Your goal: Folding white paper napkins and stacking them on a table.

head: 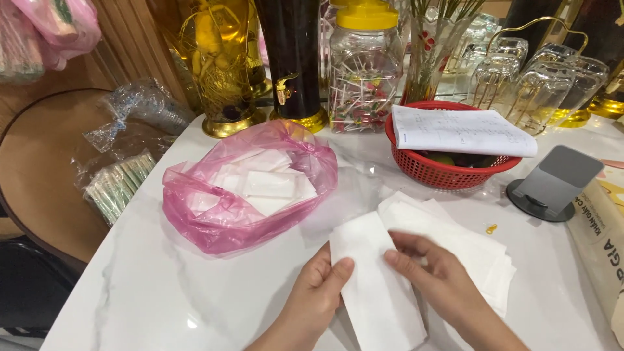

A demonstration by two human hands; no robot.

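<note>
- At far left, beyond the white marble table [162,286], a clear packet of wrapped straws [120,185] lies on a round brown stool [39,169], off the work surface
- Left of centre, a pink plastic bag [244,188] lies open-mouthed on the table, exposing folded white napkins [270,184] for access
- At near centre, the left hand [315,296] pinches the left edge of a narrow folded napkin [374,286], thumb on top, fingers beneath, closed on it
- Right hand [445,286] presses the napkin's right edge with thumb and curled fingers, so both hands keep the fold flat
- Beneath and right of it, a stack of flat napkins [468,250] sits on the table, within reach
- Further right, a red basket [448,172] carries a lined paper sheet [461,130]; a grey phone stand [556,185] sits beside it
</note>
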